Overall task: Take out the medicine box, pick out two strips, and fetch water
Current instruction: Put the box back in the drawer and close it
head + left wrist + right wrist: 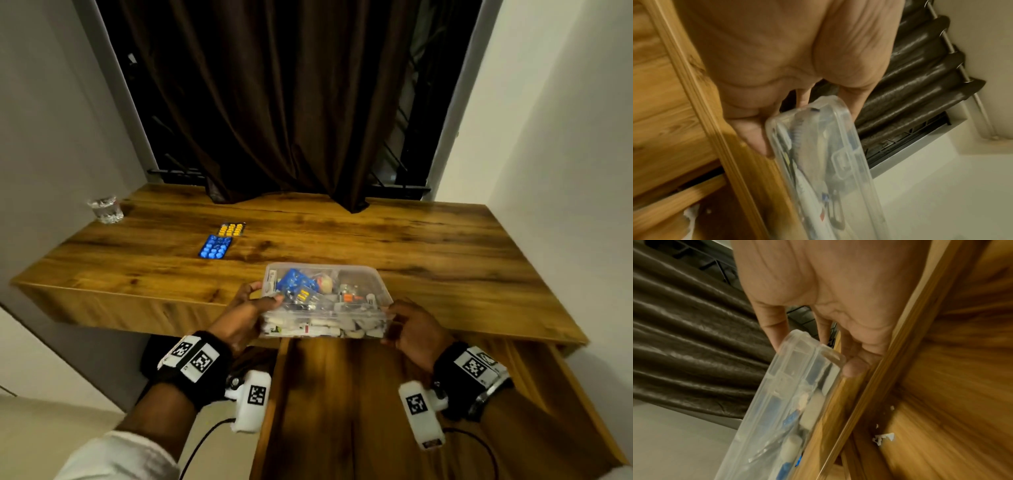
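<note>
**A:** Take me across from the left, with the medicine box (pixel 325 298) as the reference.

**B:** Far to its left, at the back corner of the desk (pixel 428 246), I see a glass of water (pixel 105 209). I'd guess it sits there to stay clear of the work. Nearer, left of the box and behind it, lie the yellow strip (pixel 232 229) and the blue strip (pixel 215 246), flat and side by side, so the picking looks done to me.

**A:** And your hands?

**B:** My left hand (pixel 241 317) clamps the box's left end, thumb over the lid, fingers curled beneath. My right hand (pixel 416 330) does the same at the right end. Two-handed because it is wide and packed full; one hand would tip it.

**A:** Where is the box itself?

**B:** In the air at the desk's front edge, above the open drawer (pixel 342 411). Lid on, held level.
</note>
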